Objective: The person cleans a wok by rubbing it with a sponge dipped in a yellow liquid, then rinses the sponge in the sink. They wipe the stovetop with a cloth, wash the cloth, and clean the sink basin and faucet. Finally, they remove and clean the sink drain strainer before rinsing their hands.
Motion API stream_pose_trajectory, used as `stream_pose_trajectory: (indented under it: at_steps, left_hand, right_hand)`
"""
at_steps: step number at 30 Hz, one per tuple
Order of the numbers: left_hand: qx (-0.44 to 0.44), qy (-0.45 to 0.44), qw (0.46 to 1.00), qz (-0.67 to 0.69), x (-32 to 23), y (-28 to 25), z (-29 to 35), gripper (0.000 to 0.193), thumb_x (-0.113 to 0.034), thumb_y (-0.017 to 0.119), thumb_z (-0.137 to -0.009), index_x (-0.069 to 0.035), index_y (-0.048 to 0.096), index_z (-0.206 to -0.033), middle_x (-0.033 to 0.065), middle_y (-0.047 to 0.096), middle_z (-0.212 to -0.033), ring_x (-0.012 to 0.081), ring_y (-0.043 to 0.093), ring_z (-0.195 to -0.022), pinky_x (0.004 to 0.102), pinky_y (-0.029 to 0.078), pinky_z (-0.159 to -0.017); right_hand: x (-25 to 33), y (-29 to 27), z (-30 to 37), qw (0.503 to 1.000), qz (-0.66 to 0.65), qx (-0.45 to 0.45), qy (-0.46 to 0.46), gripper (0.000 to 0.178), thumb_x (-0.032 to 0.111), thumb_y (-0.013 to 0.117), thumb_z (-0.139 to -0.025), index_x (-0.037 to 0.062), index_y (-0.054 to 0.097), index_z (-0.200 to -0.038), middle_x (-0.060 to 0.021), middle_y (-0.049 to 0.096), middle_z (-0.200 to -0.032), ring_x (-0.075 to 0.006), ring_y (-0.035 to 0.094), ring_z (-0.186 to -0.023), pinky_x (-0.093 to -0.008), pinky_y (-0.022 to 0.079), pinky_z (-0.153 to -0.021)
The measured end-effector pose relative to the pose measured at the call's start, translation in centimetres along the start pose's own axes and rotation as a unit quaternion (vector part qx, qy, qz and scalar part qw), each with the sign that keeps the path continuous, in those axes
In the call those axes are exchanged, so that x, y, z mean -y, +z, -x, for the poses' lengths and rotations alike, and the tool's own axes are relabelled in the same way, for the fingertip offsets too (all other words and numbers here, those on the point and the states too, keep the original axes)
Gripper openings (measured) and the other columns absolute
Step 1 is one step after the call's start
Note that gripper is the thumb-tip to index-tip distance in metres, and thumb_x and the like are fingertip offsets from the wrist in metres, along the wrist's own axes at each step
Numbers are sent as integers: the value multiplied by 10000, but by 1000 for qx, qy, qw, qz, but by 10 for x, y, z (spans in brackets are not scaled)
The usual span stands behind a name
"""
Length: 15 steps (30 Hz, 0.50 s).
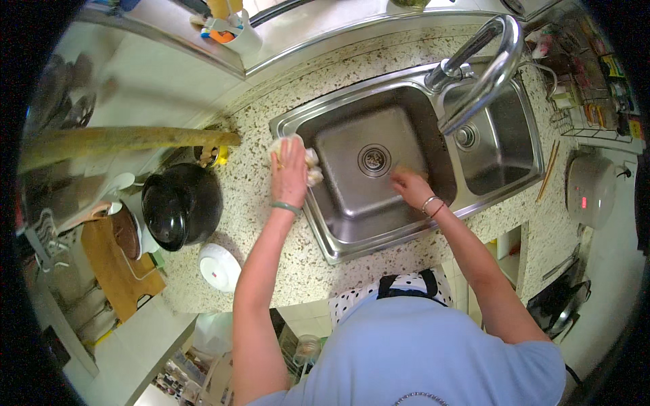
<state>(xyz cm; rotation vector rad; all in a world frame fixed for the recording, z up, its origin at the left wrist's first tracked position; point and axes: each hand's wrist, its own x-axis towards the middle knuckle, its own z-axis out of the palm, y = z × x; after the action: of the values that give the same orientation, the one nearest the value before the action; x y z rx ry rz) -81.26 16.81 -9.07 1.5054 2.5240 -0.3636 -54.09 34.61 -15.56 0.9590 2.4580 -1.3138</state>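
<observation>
My left hand (290, 172) presses down on a pale, crumpled cloth (312, 168) at the left rim of the steel sink (325, 249). Its fingers point away from me, and the cloth bulges out beside them. Over the large basin hangs my right hand (410, 186), just right of the drain strainer (374, 160). Those fingers look bent but are smeared by motion, and I see no object in them. The chrome faucet (484, 84) arches over the divider toward the smaller basin.
Left on the speckled counter (271, 276) stand a black pot (183, 206) and a white bowl (220, 267). A wooden board (115, 271) leans farther left. Chopsticks (548, 171) lie right of the sink, near a wire rack (589, 135). A white cup of brushes (244, 39) stands behind.
</observation>
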Motion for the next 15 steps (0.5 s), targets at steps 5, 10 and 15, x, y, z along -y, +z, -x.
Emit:
stream_pose_trajectory:
  at_steps: [5,10,15]
  left_hand:
    - [3,106,993,-49,-43,14,91,426,-277,432,-925,-58,516,-1281,107,404,-1417,229,262,-1385,489,147,-1147]
    - [94,84,982,142,-96,15,169,420,-280,410,-954,-64,502,-1301,96,452,-1388,221,313,-1360,444,154,-1148]
    - [-6,86,986,144,-92,25,196,430,-234,463,-937,-49,469,-1326,95,417,-1415,209,305,-1364,433,164,-1149]
  right_hand:
    - [5,-11,36,998,-54,25,34,302,256,578,-859,55,655,-1070,-173,661,-1010,-329,638,-933,-380,504,-831]
    - [6,-9,56,997,-57,30,38,302,265,585,-866,60,651,-1077,-157,668,-1005,-305,650,-928,-373,508,-819]
    - [22,-1,71,997,-52,54,6,298,261,589,-865,59,643,-1077,-149,666,-1003,-304,647,-913,-378,510,-797]
